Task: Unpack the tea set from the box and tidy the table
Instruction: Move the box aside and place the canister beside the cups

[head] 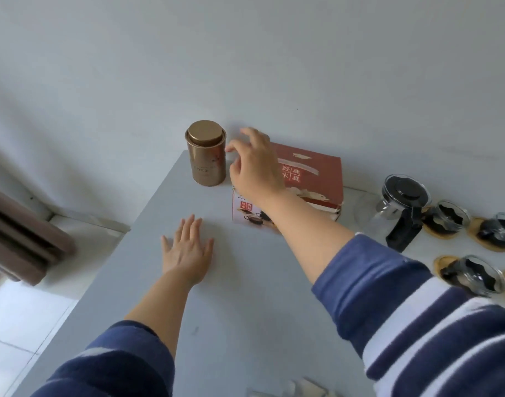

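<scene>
A bronze tea tin (pixel 206 154) stands upright at the far left corner of the grey table (pixel 234 296). Right beside it lies the red tea-set box (pixel 314 179), closed. My right hand (pixel 254 164) hovers open over the box's left end, fingertips close to the tin, holding nothing. My left hand (pixel 188 250) rests flat on the table, fingers spread. To the right stand a glass teapot (pixel 400 207) with a black lid and handle, and several glass cups (pixel 449 216) on wooden coasters.
A white wall runs behind the table. The table's left edge drops to a tiled floor, where a brown piece of furniture (pixel 19 236) stands. Pale packing pieces (pixel 300 389) lie at the near edge.
</scene>
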A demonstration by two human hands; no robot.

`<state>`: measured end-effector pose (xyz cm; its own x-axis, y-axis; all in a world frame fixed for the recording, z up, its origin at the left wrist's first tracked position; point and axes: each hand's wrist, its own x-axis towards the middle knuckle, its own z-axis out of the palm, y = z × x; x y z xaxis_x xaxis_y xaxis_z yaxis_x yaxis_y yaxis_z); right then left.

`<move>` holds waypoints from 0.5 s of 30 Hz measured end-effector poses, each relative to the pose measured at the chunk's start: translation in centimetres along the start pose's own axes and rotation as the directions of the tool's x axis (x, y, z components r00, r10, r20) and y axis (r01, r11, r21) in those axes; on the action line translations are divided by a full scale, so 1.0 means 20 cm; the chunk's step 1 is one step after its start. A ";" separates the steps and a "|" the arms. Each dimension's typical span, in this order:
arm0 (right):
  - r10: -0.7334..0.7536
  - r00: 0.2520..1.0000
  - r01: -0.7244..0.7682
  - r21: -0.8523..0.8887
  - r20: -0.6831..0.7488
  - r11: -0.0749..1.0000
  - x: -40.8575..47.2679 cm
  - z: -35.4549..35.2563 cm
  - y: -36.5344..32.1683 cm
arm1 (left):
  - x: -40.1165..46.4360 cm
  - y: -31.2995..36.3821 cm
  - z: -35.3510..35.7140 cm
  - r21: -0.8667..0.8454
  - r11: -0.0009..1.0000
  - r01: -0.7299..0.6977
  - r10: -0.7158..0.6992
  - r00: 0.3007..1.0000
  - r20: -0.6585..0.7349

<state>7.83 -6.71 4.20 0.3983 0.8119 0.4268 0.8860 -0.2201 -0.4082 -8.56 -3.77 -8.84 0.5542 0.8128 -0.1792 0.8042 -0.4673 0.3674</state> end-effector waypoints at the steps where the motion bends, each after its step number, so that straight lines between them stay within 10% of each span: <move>1: -0.017 0.998 0.014 0.054 0.056 0.998 0.06 0.05 -0.06 | -0.02 -0.04 0.02 0.048 0.999 -0.020 0.020 1.000 0.012; 4: 0.177 0.965 -0.219 0.222 0.195 0.950 0.24 0.22 -0.19 | -0.08 -0.12 0.06 0.142 0.987 -0.082 0.083 0.997 -0.004; 8: 0.643 0.682 -0.723 0.453 0.349 0.521 0.40 0.46 -0.19 | -0.08 -0.14 0.08 0.116 0.989 -0.091 0.101 0.991 -0.086; 15: 0.717 0.643 -0.714 0.550 0.270 0.433 0.39 0.73 -0.06 | -0.07 -0.16 0.08 0.082 0.992 -0.093 0.101 0.989 -0.105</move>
<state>6.34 7.73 -3.72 0.8270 0.5102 -0.2364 -0.0317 -0.3775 -0.9255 -11.53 -4.05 -11.29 0.6070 0.7935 -0.0443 0.7643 -0.5676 0.3061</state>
